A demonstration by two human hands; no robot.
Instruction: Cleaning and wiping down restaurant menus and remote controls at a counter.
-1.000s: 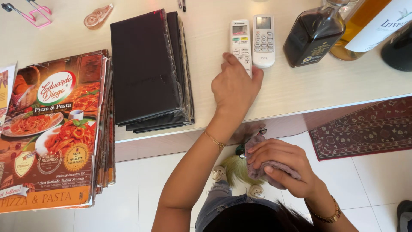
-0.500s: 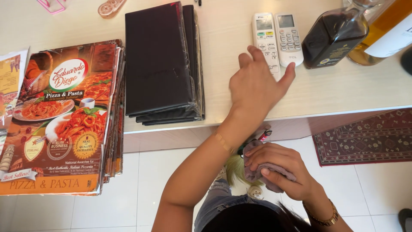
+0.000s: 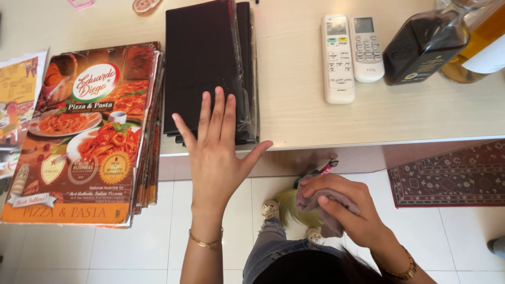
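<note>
My left hand (image 3: 218,152) spreads flat over the black folders (image 3: 210,68); my right hand (image 3: 342,210) clutches a grey cloth (image 3: 326,202); the bottle (image 3: 423,44) holds dark liquid.

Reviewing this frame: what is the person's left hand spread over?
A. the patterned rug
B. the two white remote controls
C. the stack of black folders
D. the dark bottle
C. The left hand lies open, fingers spread, over the near edge of the stack of black folders, while the right hand holds a grey cloth below the counter.
</note>
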